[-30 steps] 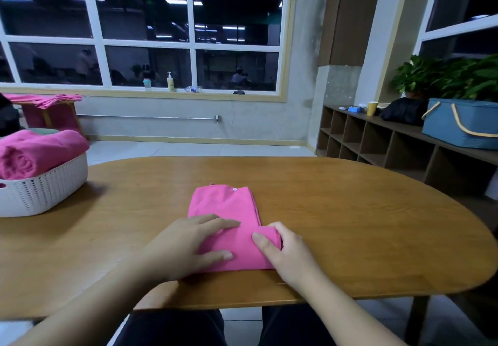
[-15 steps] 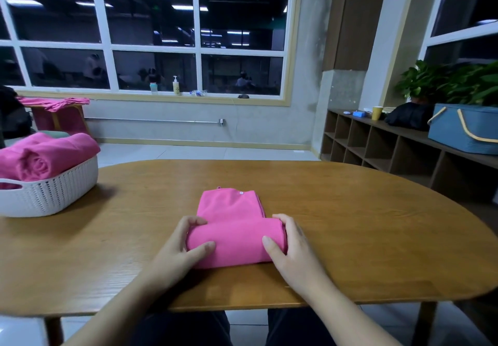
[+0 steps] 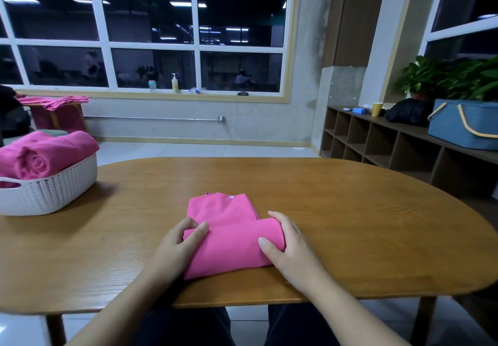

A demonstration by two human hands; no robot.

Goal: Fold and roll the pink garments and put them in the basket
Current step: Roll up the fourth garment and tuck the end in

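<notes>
A folded pink garment (image 3: 229,233) lies on the wooden table (image 3: 350,224) in front of me, its near part rolled into a thick tube and its far part still flat. My left hand (image 3: 179,248) grips the left end of the roll, fingers curled over its top. At the roll's right end, my right hand (image 3: 288,246) wraps around it with the thumb on the front. A white woven basket (image 3: 51,186) at the table's far left holds rolled pink garments (image 3: 43,154).
A stool draped with more pink cloth (image 3: 56,103) stands by the window at the left. Low cubby shelves (image 3: 390,140) along the right wall carry a blue basket (image 3: 463,123), a yellow cup and plants. The table's near edge runs just under my wrists.
The near end of the garment, flat under my hands a second ago, has been rolled away from me into a tube. Both hands moved forward with it and now curl around its ends.
</notes>
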